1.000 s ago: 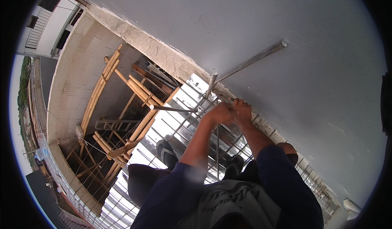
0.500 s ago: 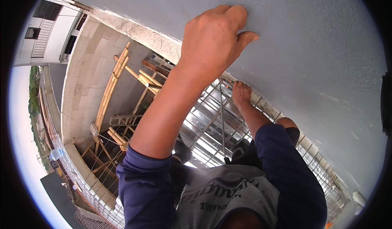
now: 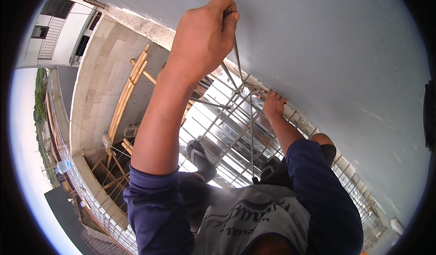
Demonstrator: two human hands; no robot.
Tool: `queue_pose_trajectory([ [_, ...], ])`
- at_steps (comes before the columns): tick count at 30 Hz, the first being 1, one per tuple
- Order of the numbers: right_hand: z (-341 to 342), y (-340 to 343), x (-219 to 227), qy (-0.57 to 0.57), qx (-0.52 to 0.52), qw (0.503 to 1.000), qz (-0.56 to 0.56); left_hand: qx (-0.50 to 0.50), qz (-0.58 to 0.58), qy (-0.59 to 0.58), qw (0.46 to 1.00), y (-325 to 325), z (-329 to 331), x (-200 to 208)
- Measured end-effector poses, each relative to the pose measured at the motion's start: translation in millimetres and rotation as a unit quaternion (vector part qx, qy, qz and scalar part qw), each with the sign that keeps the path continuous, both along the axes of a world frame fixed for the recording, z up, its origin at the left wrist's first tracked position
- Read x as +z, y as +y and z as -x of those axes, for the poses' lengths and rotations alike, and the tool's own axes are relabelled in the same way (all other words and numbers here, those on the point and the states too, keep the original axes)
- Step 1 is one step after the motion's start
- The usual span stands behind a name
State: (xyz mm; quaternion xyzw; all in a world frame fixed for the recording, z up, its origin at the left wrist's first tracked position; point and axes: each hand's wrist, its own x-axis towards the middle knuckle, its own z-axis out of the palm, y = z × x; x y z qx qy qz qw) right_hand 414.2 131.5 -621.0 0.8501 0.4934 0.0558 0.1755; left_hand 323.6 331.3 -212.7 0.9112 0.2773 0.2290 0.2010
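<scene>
My left hand [image 3: 204, 37] is raised in front of the grey wall, its fingers closed round the upper end of a thin dark steel rod [image 3: 237, 57]. The rod slants down from the fist to the steel bar mesh [image 3: 229, 139]. A second thin bar [image 3: 229, 75] comes out below the wrist and meets the mesh close by. Lower and to the right, my right hand [image 3: 274, 104] is at the foot of the wall, with its fingers curled. Small orange bits show beside it, but what it holds, if anything, is hidden.
The grey plastered wall [image 3: 327, 59] fills the upper right. Shiny metal sheeting [image 3: 211, 100] lies under the mesh, and my left foot [image 3: 200, 159] stands there. At left, bamboo poles [image 3: 129, 89] rise in a deep opening beside a pale block wall [image 3: 102, 78].
My left hand has moved left and slightly up, and the rod in it has come into sight. More of the mesh and my foot now show. My right hand has shifted slightly right.
</scene>
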Motion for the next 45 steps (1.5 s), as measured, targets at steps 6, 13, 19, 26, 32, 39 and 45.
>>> queue_pose_trajectory([
  [6, 0.5, 5.5, 2.8, 0.191, -0.061, 0.98, 0.022, 0.013, 0.002, -0.049, 0.999, 0.8, 1.9, -15.3],
  [13, -21.2, 11.4, 2.9, 0.61, -0.235, 0.75, 0.101, 0.013, -0.016, -0.043, 0.999, 4.3, 5.6, -23.7],
  [19, -20.8, 5.4, 11.1, 0.802, -0.399, 0.44, 0.066, 0.001, 0.002, -0.051, 0.999, 4.5, 9.3, -29.9],
  [26, -3.6, 11.1, 22.1, 0.717, -0.369, 0.59, 0.04, -0.043, 0.177, 0.044, 0.982, 16.7, 14.4, -5.3],
  [32, -53.6, 25.9, -18.6, 0.588, -0.324, 0.71, 0.212, -0.105, 0.234, 0.041, 0.966, 23.1, 9.4, 12.0],
  [39, -18.1, 26.0, 32.9, 0.461, -0.247, 0.844, 0.121, -0.125, 0.269, -0.026, 0.955, 29.3, 14.3, -13.2],
  [45, -5.9, 16.9, 37.5, 0.191, 0.02, 0.98, 0.046, -0.115, 0.239, -0.05, 0.963, 25.3, 14.9, -14.9],
])
